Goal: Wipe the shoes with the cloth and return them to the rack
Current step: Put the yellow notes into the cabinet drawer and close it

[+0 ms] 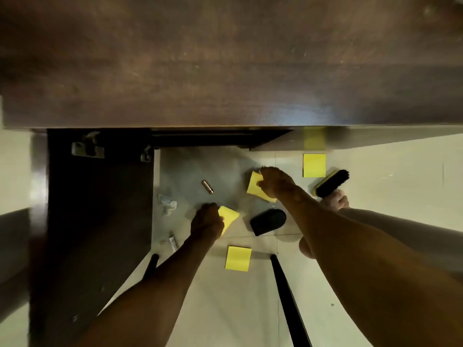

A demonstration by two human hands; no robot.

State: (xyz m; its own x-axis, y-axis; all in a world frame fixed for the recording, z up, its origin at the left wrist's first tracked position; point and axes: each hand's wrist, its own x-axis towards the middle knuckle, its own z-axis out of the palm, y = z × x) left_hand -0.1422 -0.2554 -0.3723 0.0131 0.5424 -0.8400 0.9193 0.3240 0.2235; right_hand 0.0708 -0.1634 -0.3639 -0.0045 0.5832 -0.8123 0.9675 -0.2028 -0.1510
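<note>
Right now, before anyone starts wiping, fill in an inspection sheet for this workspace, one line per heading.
Surface: pale tiled floor, greyer near the cabinet.
Job's things: four yellow cloths: left-hand cloth, right-hand cloth, far cloth and near cloth lying flat. No shoe or rack plainly seen.
Clutter: black brush, black rounded object, copper cylinder, crumpled tissue, small tube.
Grippers: left hand and right hand each grip a cloth.
Cables: nothing seen.
Surroundings: dark wooden cabinet, its door open; black bar; bare foot.
</note>
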